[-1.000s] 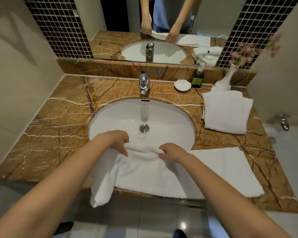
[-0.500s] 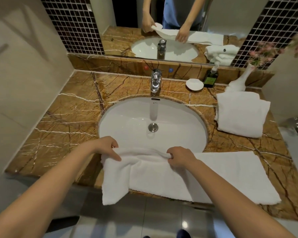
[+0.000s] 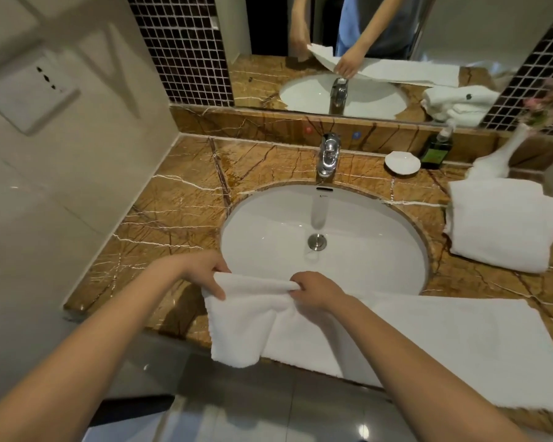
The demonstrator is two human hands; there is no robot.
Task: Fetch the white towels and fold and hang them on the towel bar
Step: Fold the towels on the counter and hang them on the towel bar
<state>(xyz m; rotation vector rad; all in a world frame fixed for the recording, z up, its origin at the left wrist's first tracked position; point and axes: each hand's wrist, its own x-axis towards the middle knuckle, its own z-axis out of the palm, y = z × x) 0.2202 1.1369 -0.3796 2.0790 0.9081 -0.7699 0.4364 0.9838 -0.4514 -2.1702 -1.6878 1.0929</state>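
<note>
A long white towel [image 3: 454, 342] lies along the front edge of the marble counter [image 3: 173, 212], its left end hanging over the edge. My left hand [image 3: 205, 272] pinches the towel's far left corner. My right hand [image 3: 313, 290] grips the same far edge a little to the right, bunching it at the sink's front rim. A second white towel [image 3: 502, 224] lies folded on the counter at the right. No towel bar is in view.
A white sink [image 3: 326, 237] with a chrome tap [image 3: 328, 154] sits in the counter's middle. Behind it are a soap dish [image 3: 402, 163], a green bottle [image 3: 436, 148] and a white vase [image 3: 505, 151]. A mirror [image 3: 364, 43] and a beige wall at the left close the space.
The view has shifted left, so everything sits further right in frame. Both hands keep their grip on the towel's far edge, and its left end has been drawn slightly right.
</note>
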